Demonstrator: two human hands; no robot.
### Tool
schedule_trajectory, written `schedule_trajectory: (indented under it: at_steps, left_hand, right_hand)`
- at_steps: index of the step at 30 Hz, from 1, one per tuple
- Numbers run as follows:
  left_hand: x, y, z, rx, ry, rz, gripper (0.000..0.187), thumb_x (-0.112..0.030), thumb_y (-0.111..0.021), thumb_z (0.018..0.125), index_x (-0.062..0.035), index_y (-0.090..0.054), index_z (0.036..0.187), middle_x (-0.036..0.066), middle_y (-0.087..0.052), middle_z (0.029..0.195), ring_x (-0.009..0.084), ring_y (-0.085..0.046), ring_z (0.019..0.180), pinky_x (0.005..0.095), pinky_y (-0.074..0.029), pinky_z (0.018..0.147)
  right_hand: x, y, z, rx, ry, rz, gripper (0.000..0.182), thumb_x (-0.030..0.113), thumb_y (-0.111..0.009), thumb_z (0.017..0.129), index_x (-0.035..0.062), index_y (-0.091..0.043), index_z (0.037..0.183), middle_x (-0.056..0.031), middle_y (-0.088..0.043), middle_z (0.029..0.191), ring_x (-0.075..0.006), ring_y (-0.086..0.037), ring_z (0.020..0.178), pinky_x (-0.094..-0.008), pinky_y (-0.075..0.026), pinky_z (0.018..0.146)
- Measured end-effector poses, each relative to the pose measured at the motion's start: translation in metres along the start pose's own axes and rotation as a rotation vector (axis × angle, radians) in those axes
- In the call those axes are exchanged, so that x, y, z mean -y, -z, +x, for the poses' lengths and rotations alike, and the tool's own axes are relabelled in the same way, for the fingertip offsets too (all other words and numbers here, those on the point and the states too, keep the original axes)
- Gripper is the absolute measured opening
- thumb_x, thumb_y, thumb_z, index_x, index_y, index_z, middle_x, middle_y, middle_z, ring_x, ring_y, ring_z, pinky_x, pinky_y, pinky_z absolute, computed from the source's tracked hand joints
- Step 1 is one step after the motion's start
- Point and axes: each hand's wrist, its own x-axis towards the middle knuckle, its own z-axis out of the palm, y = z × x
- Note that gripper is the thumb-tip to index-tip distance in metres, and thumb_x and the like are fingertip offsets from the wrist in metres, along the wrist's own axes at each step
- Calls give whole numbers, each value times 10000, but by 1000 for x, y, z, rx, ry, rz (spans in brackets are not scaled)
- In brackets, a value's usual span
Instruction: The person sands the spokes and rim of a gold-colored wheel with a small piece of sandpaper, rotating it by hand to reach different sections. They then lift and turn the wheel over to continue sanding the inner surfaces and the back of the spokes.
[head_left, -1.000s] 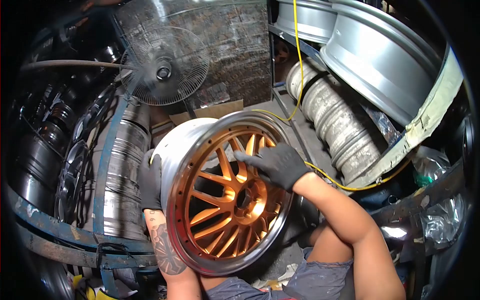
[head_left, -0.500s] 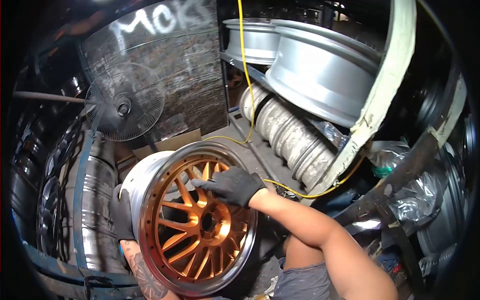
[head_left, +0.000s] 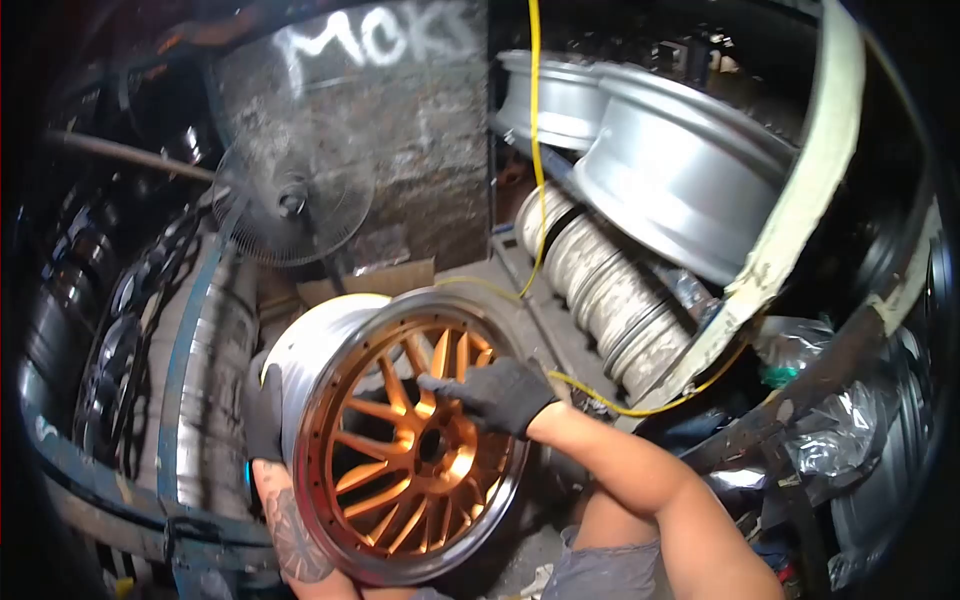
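A car wheel rim [head_left: 445,465] with copper-gold spokes and a polished lip stands tilted in front of me, its silver barrel [head_left: 325,335] facing left. My left hand [head_left: 264,412], in a dark glove, grips the barrel's left side; its fingertips are partly hidden. Over the upper spokes is my right hand [head_left: 500,393], also gloved, with the fingers curled together and the forefinger side reaching toward the spokes. A lighter grey patch shows at its fingertips; whether that is a small pad or just worn glove, I cannot make out.
A fan [head_left: 292,200] stands behind the rim before a dark graffiti-marked panel [head_left: 400,130]. Silver rims [head_left: 680,160] sit on a rack at right, above dirty rims [head_left: 620,300]. A yellow hose [head_left: 537,130] hangs down. Blue rack bars [head_left: 185,380] stand left; crumpled plastic [head_left: 840,430] lies right.
The view has shifted, so everything sits further right and mostly a little lower. My right hand has moved slightly down over the spokes toward the hub. My left hand keeps its place on the barrel.
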Motion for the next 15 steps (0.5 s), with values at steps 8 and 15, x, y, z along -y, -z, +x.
schedule_trajectory:
  at_steps: [8,15]
  left_hand:
    - [-6,3,-4,-26,42,16,437,-297,-563,983,-6,-638,1300,188,-701,1208,267,-658,1105,368,-487,983]
    - [-16,2,-6,-12,82,-55,450,-314,-565,982,10,-641,1287,171,-716,1127,225,-668,1012,344,-506,919]
  right_hand:
    - [19,0,-12,106,-17,-45,625,181,-661,878,330,-545,1474,-108,-640,849,-313,-672,725,-453,-525,647]
    - [4,-1,8,-160,58,-180,637,139,-676,857,357,-574,1446,-82,-598,886,-270,-658,779,-412,-506,659]
